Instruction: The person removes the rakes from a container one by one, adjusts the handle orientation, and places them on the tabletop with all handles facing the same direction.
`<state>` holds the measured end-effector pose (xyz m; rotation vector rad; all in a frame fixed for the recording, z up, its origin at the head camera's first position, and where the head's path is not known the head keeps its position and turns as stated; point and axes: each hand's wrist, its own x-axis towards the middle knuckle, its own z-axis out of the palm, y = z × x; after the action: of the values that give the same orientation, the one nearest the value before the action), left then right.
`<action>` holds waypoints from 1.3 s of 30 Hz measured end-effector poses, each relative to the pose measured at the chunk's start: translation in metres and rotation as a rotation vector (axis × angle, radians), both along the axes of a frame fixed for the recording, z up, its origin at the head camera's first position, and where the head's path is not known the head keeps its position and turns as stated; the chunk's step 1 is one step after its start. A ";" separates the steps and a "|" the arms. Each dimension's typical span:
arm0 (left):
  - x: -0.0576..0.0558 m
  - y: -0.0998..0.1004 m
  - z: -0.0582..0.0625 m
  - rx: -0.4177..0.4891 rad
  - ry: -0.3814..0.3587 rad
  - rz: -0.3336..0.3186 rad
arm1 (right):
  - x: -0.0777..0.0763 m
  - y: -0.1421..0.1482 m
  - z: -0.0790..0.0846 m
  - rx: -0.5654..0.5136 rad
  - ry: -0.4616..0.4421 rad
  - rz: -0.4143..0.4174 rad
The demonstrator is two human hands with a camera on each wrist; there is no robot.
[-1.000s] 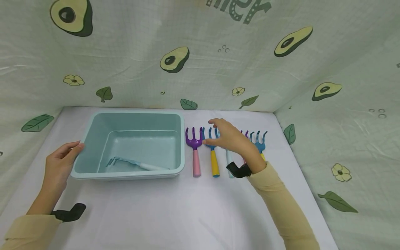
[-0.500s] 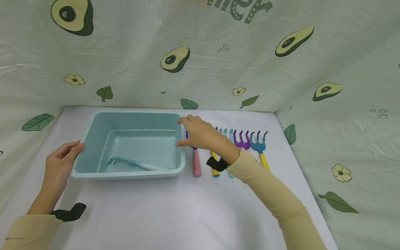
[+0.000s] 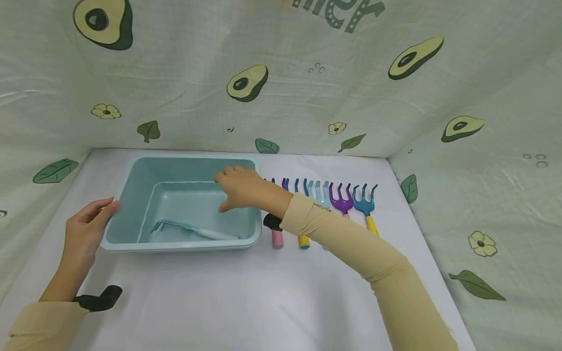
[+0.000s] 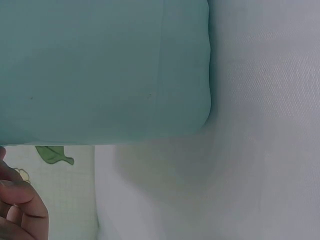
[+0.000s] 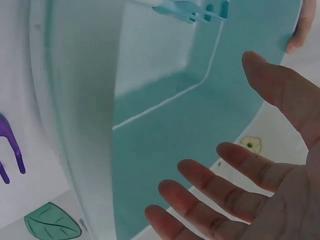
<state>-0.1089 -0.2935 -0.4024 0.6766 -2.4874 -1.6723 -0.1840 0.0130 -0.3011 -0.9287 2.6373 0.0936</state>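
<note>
My left hand holds the light blue plastic tub by its left rim, thumb on the near side. In the left wrist view the tub's outer wall fills the upper left, with curled fingers below it. Over the tub's right half reaches my right hand, holding nothing. Its fingers are spread apart with the thumb held away, as the right wrist view shows. Inside the tub, a light blue hand rake with a pale handle lies near the front wall.
Right of the tub, several small hand rakes lie in a row, partly hidden by my right arm. Among them are a light blue rake, a purple rake and a blue rake with yellow handle. Patterned cloth rises behind the table.
My right hand has moved left from above the row of rakes, across the tub's right rim, to over its inside. The left hand has stayed at the left rim.
</note>
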 end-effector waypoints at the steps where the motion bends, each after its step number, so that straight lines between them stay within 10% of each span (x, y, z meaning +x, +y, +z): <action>1: 0.000 0.000 0.000 0.001 0.001 0.001 | 0.000 -0.004 -0.001 0.018 -0.002 0.007; 39: 0.007 -0.001 0.000 0.029 0.031 0.008 | -0.003 -0.066 -0.071 0.222 -0.256 0.010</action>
<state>-0.1023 -0.2940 -0.4026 0.6564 -2.4410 -1.7059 -0.1870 -0.0531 -0.3726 -0.8197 2.3311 0.2476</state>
